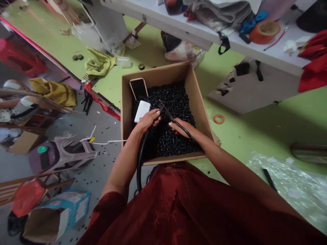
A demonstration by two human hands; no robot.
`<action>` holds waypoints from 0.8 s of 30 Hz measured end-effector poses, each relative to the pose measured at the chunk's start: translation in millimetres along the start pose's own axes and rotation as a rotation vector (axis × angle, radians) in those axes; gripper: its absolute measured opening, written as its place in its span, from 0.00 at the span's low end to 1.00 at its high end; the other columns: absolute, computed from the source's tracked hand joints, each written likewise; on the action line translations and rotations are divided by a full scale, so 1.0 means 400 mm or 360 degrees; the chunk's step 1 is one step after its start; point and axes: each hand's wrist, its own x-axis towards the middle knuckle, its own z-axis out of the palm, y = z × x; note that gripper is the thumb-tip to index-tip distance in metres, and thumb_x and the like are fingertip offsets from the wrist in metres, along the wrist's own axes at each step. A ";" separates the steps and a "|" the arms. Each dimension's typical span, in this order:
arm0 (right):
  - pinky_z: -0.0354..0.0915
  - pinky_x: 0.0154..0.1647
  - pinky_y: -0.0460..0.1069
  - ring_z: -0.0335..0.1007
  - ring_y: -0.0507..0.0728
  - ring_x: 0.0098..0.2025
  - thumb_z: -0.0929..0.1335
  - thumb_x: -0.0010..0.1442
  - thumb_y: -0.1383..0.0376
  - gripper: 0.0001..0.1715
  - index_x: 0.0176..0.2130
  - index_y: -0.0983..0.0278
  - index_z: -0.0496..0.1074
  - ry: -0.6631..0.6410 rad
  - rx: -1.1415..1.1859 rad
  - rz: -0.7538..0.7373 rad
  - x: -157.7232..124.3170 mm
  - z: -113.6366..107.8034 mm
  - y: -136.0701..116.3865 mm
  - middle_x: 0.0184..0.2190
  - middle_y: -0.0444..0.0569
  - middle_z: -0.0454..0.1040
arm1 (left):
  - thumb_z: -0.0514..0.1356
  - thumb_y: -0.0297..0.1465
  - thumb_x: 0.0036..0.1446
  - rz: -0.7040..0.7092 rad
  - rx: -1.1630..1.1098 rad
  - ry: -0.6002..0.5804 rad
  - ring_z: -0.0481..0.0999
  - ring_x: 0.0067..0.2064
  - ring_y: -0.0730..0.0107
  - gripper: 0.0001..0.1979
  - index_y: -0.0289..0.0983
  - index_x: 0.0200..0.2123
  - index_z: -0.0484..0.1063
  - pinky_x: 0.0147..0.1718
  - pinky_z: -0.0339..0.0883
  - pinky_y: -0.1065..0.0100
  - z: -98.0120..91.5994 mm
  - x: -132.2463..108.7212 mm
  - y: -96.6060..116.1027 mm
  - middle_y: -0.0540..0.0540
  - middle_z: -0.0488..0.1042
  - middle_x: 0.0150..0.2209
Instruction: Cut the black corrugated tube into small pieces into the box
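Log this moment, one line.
Left hand: black corrugated plastic tube | Right hand: black-handled scissors | Below: brown cardboard box, small black pieces

Your camera sits on your head and looks forward and down, over your dark red garment (178, 204). It is near your left hand (147, 121) and right hand (182, 129), and close above the open brown cardboard box (155, 76). Its wide view also reaches the pale green surface (258, 119) and long white shelf (178, 30).
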 end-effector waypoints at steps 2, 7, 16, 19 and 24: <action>0.65 0.36 0.49 0.72 0.55 0.33 0.60 0.62 0.45 0.25 0.45 0.61 0.66 0.0001 -0.0060 -0.0013 -0.003 -0.002 -0.005 0.37 0.49 0.75 | 0.57 0.32 0.58 0.0003 0.0049 0.0001 0.58 0.19 0.84 0.07 0.33 0.37 0.67 0.15 0.47 0.80 0.003 -0.002 0.002 0.52 0.63 0.25; 0.64 0.40 0.50 0.72 0.58 0.38 0.60 0.62 0.46 0.25 0.45 0.62 0.66 -0.0006 -0.0192 -0.0035 -0.006 -0.005 -0.014 0.38 0.50 0.75 | 0.56 0.32 0.60 0.0023 0.0165 -0.0003 0.58 0.19 0.85 0.06 0.34 0.34 0.65 0.15 0.48 0.80 0.008 -0.005 0.002 0.52 0.63 0.25; 0.64 0.40 0.49 0.70 0.59 0.40 0.60 0.63 0.46 0.26 0.47 0.63 0.66 0.0035 -0.0230 -0.0080 -0.004 0.002 -0.014 0.40 0.52 0.74 | 0.57 0.34 0.59 0.0046 0.0227 -0.0096 0.59 0.19 0.84 0.10 0.35 0.30 0.64 0.15 0.49 0.80 0.009 -0.003 -0.006 0.52 0.63 0.24; 0.63 0.41 0.49 0.70 0.59 0.41 0.60 0.62 0.47 0.25 0.46 0.63 0.66 0.0046 -0.0234 -0.0101 -0.005 0.003 -0.010 0.40 0.51 0.74 | 0.58 0.35 0.58 0.0030 0.0225 -0.0119 0.58 0.19 0.84 0.10 0.35 0.28 0.64 0.15 0.49 0.79 0.008 -0.004 -0.006 0.52 0.64 0.24; 0.62 0.36 0.47 0.69 0.56 0.36 0.58 0.65 0.51 0.20 0.39 0.63 0.66 0.0016 -0.0241 -0.0136 -0.011 -0.009 -0.014 0.34 0.48 0.73 | 0.59 0.34 0.58 -0.0043 0.0195 -0.0088 0.58 0.19 0.84 0.10 0.34 0.30 0.66 0.14 0.48 0.80 0.005 -0.003 -0.007 0.52 0.64 0.24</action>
